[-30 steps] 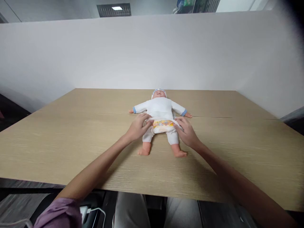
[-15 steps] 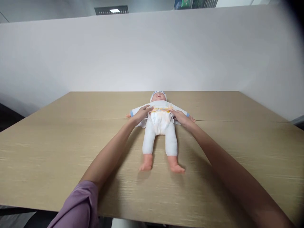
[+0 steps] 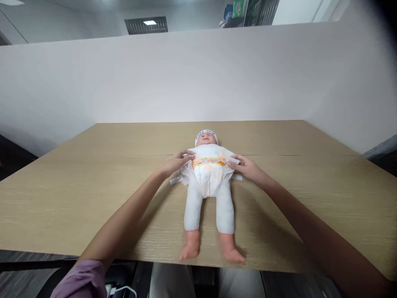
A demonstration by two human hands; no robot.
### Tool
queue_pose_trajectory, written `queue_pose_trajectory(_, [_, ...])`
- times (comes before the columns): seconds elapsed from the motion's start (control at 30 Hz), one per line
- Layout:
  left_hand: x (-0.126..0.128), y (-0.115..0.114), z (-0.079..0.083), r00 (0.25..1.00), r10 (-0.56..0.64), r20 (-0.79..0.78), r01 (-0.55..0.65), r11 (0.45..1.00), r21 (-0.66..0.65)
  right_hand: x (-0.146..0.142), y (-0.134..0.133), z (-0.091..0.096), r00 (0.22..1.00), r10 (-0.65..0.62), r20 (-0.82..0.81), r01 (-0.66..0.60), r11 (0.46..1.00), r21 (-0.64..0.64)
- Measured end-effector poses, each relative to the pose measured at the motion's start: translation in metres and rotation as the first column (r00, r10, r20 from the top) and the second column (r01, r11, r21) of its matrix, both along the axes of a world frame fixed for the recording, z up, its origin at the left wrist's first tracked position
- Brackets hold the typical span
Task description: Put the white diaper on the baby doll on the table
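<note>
A baby doll (image 3: 208, 203) in white clothes and a white cap lies on its back on the wooden table (image 3: 93, 194), feet toward me. A white diaper (image 3: 207, 171) with an orange-yellow printed band sits over its waist. My left hand (image 3: 176, 162) pinches the diaper's left edge at the doll's side. My right hand (image 3: 246, 167) grips the diaper's right edge at the other side. The doll's arms are hidden behind my hands and the diaper's spread wings.
White partition walls (image 3: 124, 82) close off the table's far and side edges. The doll's feet (image 3: 212, 252) reach close to the table's near edge. A white cable (image 3: 122, 289) lies below the table at the lower left.
The doll has slid toward me, its feet now near the table's front edge. Both hands stayed at the diaper's sides at the waist, and the diaper's wings are now spread out.
</note>
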State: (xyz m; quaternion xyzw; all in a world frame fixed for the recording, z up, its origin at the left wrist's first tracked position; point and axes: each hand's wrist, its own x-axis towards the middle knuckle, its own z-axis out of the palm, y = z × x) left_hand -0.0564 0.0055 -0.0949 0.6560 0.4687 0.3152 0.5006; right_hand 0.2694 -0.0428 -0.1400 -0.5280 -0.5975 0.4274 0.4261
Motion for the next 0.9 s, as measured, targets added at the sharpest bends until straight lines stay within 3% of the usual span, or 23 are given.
queue_pose_trajectory(0.1, [0.005, -0.005, 0.019, 0.991, 0.086, -0.098, -0.068, 0.982, 0.178, 0.009, -0.01, -0.004, 0.985, -0.113, 0.13, 0.098, 0.988, 0.119])
queue_pose_trajectory(0.17, [0.018, -0.015, 0.032, 0.979, 0.122, -0.166, -0.047, 0.916, 0.398, 0.013, -0.021, -0.009, 0.92, -0.225, 0.321, 0.164, 0.965, 0.207])
queue_pose_trajectory(0.27, [0.05, -0.037, 0.041, 0.946, 0.051, -0.32, 0.173, 0.755, 0.632, 0.014, -0.039, -0.018, 0.762, -0.348, 0.547, 0.183, 0.925, 0.333])
queue_pose_trajectory(0.37, [0.081, -0.052, 0.033, 0.862, 0.013, -0.506, 0.378, 0.649, 0.66, 0.012, -0.049, -0.029, 0.684, -0.407, 0.605, 0.173, 0.897, 0.407])
queue_pose_trajectory(0.5, [0.099, -0.052, 0.016, 0.785, 0.08, -0.614, 0.431, 0.641, 0.634, 0.013, -0.048, -0.039, 0.677, -0.407, 0.613, 0.191, 0.902, 0.388])
queue_pose_trajectory(0.67, [0.101, -0.047, 0.01, 0.774, 0.109, -0.623, 0.413, 0.659, 0.629, 0.015, -0.044, -0.041, 0.732, -0.349, 0.585, 0.244, 0.936, 0.254])
queue_pose_trajectory(0.8, [0.102, -0.047, 0.013, 0.764, 0.102, -0.637, 0.419, 0.673, 0.609, 0.019, -0.044, -0.035, 0.797, -0.249, 0.551, 0.199, 0.968, 0.151])
queue_pose_trajectory(0.9, [0.103, -0.048, 0.013, 0.766, 0.1, -0.635, 0.414, 0.679, 0.606, 0.022, -0.04, -0.019, 0.909, -0.134, 0.395, 0.104, 0.99, 0.096])
